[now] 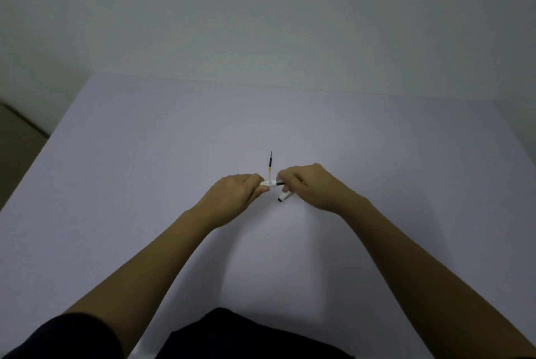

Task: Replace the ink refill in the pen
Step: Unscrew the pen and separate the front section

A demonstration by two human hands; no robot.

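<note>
A white pen barrel (269,183) is held level between both hands above the table. My left hand (237,194) grips its left end. My right hand (309,186) pinches the dark right end (280,183), where a dark section shows. A second white piece with a dark open end (283,197) pokes out under my right hand; I cannot tell whether it lies on the table. A thin ink refill (270,165), dark at the far end with a yellow band, lies on the table just behind the hands, pointing away from me.
The white table (174,155) stretches wide all around the hands, with its far edge against a plain wall (261,24). The left table edge drops off to a floor (17,138). Dark clothing (232,335) sits at the near edge.
</note>
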